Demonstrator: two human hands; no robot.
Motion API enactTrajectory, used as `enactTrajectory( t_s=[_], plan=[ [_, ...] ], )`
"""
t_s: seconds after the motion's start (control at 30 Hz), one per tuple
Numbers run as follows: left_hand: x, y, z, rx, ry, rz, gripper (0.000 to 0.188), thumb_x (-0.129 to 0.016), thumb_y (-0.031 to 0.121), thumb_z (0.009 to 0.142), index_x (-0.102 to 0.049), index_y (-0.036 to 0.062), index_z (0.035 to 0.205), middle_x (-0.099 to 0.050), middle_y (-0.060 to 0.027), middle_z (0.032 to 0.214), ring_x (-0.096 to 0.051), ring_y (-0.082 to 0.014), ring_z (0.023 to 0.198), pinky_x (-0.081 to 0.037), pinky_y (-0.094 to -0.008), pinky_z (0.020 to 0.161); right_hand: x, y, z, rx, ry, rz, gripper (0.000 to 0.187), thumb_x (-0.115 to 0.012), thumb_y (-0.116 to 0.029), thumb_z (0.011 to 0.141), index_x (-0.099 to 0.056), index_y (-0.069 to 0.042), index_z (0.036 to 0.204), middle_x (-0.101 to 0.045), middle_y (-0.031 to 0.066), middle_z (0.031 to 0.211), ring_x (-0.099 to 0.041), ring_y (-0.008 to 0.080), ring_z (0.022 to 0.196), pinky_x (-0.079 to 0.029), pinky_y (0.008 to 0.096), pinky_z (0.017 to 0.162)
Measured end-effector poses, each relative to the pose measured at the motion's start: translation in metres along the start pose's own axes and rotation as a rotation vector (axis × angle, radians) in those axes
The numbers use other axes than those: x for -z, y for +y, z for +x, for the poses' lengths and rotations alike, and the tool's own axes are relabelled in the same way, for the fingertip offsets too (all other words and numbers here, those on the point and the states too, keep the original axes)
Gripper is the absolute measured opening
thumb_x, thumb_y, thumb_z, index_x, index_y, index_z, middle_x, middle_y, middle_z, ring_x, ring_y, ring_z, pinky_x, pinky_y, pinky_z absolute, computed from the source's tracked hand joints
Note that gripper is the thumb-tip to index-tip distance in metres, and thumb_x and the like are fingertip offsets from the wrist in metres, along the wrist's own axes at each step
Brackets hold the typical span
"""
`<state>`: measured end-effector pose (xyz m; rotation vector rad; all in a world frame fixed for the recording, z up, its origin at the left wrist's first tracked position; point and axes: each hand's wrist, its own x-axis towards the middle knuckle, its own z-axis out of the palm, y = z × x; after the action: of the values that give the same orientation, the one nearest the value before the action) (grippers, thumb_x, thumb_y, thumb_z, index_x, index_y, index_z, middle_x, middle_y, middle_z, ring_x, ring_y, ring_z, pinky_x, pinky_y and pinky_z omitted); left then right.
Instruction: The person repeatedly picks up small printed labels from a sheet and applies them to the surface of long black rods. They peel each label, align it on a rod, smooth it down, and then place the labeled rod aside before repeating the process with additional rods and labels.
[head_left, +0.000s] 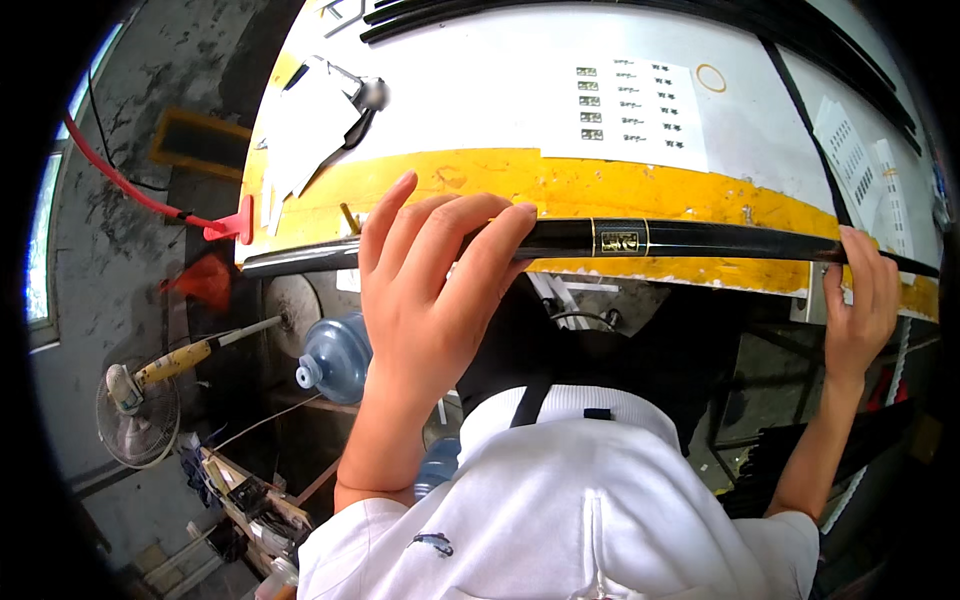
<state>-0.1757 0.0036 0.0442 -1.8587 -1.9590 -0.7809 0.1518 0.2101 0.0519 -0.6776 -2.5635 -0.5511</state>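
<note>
Head view, black rod (720,240) crosswise, left hand (428,285) gripping its left part, right hand (862,305) pinching toward right end

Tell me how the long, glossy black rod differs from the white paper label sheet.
The long, glossy black rod is slender; the white paper label sheet is broad and flat. The left hand and right hand are on the rod; neither touches the sheet. Both bear small printed marks.

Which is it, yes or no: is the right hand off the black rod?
No, the right hand grips the black rod toward its right-hand end.
</note>
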Motion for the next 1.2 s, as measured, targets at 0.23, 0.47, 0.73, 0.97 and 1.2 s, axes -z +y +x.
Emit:
enactTrajectory(
  t_s=[0.23, 0.47, 0.73, 0.97, 1.2],
  plan=[
    [-0.006, -0.022, -0.024, 0.049, -0.112, -0.001, 0.036, -0.071, 0.009, 0.077, -0.067, 0.0142, 0.113, -0.067, -0.0028, 0.103, -0.062, -0.023, 0.1, -0.036, -0.0446, 0.106, -0.022, -0.044, -0.011, -0.128, -0.003, 0.113, 0.046, -0.071, 0.008, 0.072, -0.063, -0.007, 0.115, -0.064, 0.0047, 0.111, -0.059, 0.0233, 0.089, -0.046, 0.0344, 0.078],
    [-0.013, -0.042, -0.037, 0.063, -0.153, 0.022, 0.038, -0.067, 0.005, 0.08, -0.066, 0.0154, 0.116, -0.067, -0.0027, 0.107, -0.061, -0.0228, 0.102, -0.037, -0.0442, 0.106, -0.039, -0.065, -0.012, -0.14, -0.022, 0.136, 0.04, -0.071, 0.0, 0.078, -0.065, -0.01, 0.116, -0.064, 0.0025, 0.11, -0.059, 0.0212, 0.089, -0.047, 0.0331, 0.079],
    [-0.012, -0.047, -0.037, 0.055, -0.205, -0.011, 0.041, -0.065, 0.004, 0.081, -0.064, 0.0165, 0.12, -0.066, -0.0021, 0.108, -0.061, -0.0227, 0.103, -0.038, -0.0448, 0.106, -0.034, -0.069, -0.012, -0.151, -0.078, 0.158, 0.039, -0.071, -0.001, 0.079, -0.065, -0.008, 0.117, -0.065, 0.0048, 0.111, -0.06, 0.0223, 0.091, -0.047, 0.0343, 0.081],
    [0.005, -0.057, 0.009, -0.043, -0.398, -0.092, 0.042, -0.063, 0.027, 0.089, -0.058, 0.0166, 0.129, -0.056, -0.0056, 0.134, -0.049, -0.0261, 0.129, -0.036, -0.0459, 0.11, -0.022, -0.086, 0.064, -0.286, -0.086, 0.511, 0.03, -0.063, -0.002, 0.083, -0.064, -0.003, 0.113, -0.065, 0.0103, 0.105, -0.06, 0.0229, 0.094, -0.047, 0.0341, 0.083],
    [-0.069, -0.078, 0.067, -0.242, -0.55, -0.107, 0.047, -0.059, 0.033, 0.092, -0.052, 0.0192, 0.136, -0.041, -0.0058, 0.149, -0.035, -0.026, 0.139, -0.03, -0.0412, 0.115, -0.108, -0.106, 0.164, -0.216, -0.239, 0.56, 0.031, -0.062, -0.016, 0.088, -0.064, -0.005, 0.116, -0.062, 0.0086, 0.097, -0.059, 0.0248, 0.095, -0.049, 0.0369, 0.084]
  ],
)
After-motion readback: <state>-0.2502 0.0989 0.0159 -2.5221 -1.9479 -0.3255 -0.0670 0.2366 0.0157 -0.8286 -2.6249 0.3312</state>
